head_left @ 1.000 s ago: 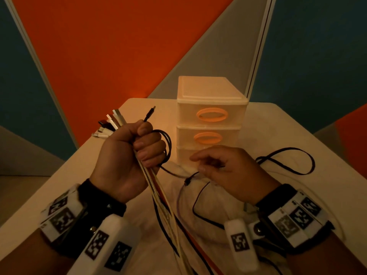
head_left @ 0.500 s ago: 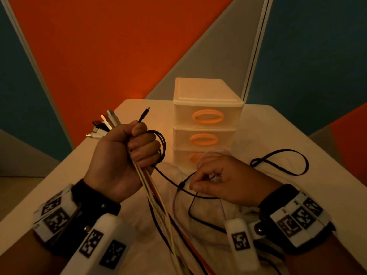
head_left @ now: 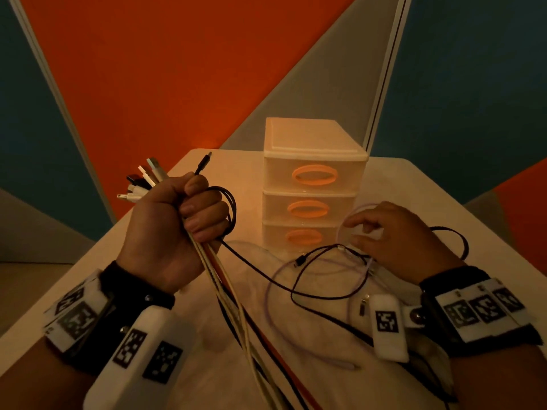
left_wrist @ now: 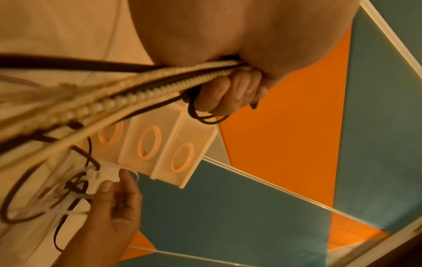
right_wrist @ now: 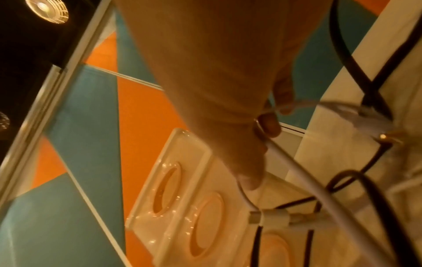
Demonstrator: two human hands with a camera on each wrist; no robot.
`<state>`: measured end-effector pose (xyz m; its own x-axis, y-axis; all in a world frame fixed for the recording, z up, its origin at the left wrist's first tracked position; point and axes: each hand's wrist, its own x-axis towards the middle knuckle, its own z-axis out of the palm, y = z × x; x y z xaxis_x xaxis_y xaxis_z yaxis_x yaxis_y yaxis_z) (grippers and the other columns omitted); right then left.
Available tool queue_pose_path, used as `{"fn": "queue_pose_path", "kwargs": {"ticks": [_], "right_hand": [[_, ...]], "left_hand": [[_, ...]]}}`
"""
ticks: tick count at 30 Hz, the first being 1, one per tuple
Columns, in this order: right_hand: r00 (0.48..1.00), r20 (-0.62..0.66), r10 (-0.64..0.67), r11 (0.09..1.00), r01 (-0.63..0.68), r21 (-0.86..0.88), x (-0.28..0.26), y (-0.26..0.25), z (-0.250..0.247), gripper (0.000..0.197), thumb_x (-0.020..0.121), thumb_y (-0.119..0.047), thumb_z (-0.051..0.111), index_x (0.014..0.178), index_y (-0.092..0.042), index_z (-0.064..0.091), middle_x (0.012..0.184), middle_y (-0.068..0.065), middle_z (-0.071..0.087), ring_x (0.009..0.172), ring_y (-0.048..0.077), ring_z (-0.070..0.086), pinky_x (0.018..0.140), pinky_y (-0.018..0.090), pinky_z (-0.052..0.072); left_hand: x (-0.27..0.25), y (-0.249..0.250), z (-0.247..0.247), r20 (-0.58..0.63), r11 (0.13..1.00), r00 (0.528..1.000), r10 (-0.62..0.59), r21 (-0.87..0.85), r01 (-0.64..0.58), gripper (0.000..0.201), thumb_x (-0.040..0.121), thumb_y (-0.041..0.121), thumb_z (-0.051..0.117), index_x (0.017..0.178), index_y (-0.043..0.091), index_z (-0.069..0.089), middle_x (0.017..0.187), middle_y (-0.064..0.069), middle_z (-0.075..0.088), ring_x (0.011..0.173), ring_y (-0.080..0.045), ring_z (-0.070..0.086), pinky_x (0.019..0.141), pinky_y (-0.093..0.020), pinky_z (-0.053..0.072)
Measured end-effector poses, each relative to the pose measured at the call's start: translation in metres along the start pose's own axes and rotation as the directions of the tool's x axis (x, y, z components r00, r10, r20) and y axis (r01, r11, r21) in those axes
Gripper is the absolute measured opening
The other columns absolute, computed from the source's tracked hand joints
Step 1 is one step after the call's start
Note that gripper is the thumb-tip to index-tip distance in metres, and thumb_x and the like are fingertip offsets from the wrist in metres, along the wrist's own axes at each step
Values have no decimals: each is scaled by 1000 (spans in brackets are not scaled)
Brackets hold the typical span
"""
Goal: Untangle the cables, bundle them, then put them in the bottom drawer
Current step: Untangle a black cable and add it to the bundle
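Note:
My left hand (head_left: 180, 229) is fisted round a bundle of cables (head_left: 225, 285), white, black and orange, whose plugs (head_left: 145, 179) stick out above the fist; the cords hang down toward me. A black cable (head_left: 257, 263) runs from that fist across the table to my right hand (head_left: 384, 235). The right hand pinches a pale lilac cable (head_left: 355, 213) in a small loop, just in front of the bottom drawer (head_left: 302, 236). In the left wrist view the right hand's fingers (left_wrist: 109, 187) hold a white plug end among black loops. The drawer unit (head_left: 313, 184) has three shut drawers with orange handles.
The white table (head_left: 414, 196) carries loose black loops (head_left: 453, 241) at the right and a lilac loop (head_left: 275, 294) in the middle. Orange, teal and grey wall panels stand behind the table. The table's left edge (head_left: 88, 261) runs close to my left wrist.
My right hand has moved right and up from the black cable's plug to the lilac cable, lifting a loop of it. The left fist has kept its hold on the bundle.

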<state>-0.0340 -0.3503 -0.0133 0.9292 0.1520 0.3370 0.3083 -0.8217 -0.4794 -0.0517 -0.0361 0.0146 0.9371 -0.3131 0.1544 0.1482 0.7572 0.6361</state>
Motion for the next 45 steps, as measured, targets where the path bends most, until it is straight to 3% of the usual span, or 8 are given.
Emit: {"fn": "queue_pose_path", "kwargs": {"ticks": [4,11,20,29,32,37,42,45], "right_hand": [[961,-238,-142,980,171,107,-6,-23,-10,22,83,-40,68,69,-24,64,75,-2,60,77,16,58,75,39,50],[875,414,-252,862,9,507,-21,-100,48,31,91,-33,69,120,-30,58,98,-3,73,87,7,68,85,34,57],[822,569,-23,846,-288,450,-15,-67,29,21,103,-24,52,90,-14,65,57,-8,49,46,6,44,47,23,36],[984,-72,161,946,-133,297,9,-61,29,26,97,-35,60,83,-18,73,79,-4,72,77,12,66,71,30,51],[967,-207,150,854,-21,520,8,-78,33,17,95,-29,66,84,-17,72,79,1,72,73,14,68,60,18,50],[960,-278,42,751,153,643,-3,-96,40,13,93,-17,68,84,-8,67,73,-1,69,66,14,63,59,20,48],[961,184,-208,761,41,647,-16,-91,51,13,97,-15,63,89,-8,70,68,-4,66,61,6,61,61,18,46],[895,432,-111,948,-35,316,-15,-77,51,28,98,-35,59,87,-15,74,67,-12,65,61,-3,58,67,21,47]], "left_hand": [[1,-3,1,-10,1000,1000,9,-9,-9,28,97,24,36,69,23,40,58,11,23,48,-4,19,47,-18,17],[0,-12,5,-18,1000,1000,7,7,-7,27,96,23,36,69,21,41,59,10,20,47,-5,20,48,-20,16],[-1,7,-3,103,994,992,-75,-71,83,24,98,25,37,75,24,39,62,12,23,48,-4,27,47,-18,24],[-4,-31,9,234,883,865,-443,283,375,26,100,22,37,76,14,41,63,-5,48,52,-18,47,48,-27,31],[-6,-38,12,218,854,860,-461,373,363,29,100,24,41,74,12,42,103,-33,67,98,-46,67,80,-39,58],[-1,-45,14,120,917,940,-319,288,275,29,100,16,36,73,10,43,106,-29,63,124,-43,54,118,-55,30],[2,-39,18,-52,993,996,-71,92,75,26,97,21,40,72,13,41,116,-23,68,115,-34,66,105,-44,49],[3,-41,14,-99,998,995,-33,45,38,31,101,22,39,71,15,43,81,-7,59,77,-24,65,77,-34,50]]}}
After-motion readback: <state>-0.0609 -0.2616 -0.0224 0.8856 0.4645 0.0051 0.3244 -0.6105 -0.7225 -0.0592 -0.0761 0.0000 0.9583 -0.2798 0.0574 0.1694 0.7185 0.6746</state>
